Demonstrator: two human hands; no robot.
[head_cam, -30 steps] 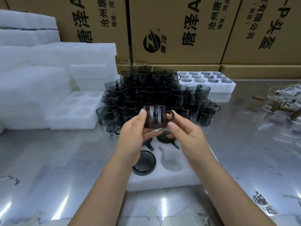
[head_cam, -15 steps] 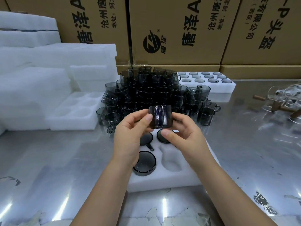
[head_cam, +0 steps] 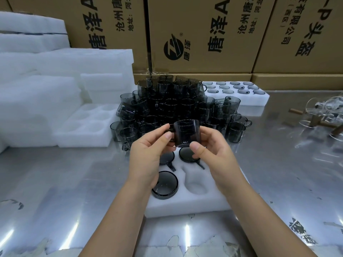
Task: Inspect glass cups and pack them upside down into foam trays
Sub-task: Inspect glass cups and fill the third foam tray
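Left hand [head_cam: 148, 160] and right hand [head_cam: 213, 156] both pinch the dark glass cup [head_cam: 186, 133] with curled fingertips [head_cam: 197, 146], just above the foam tray [head_cam: 185, 206] on the worktop [head_cam: 74, 182]; light, stiff, slick and breakable, it probably wants a firm sidewall grip.

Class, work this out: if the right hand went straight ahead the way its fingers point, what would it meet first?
Probably the pile of loose cups just beyond the held cup; the right hand points forward at it, though the gap is hard to judge.
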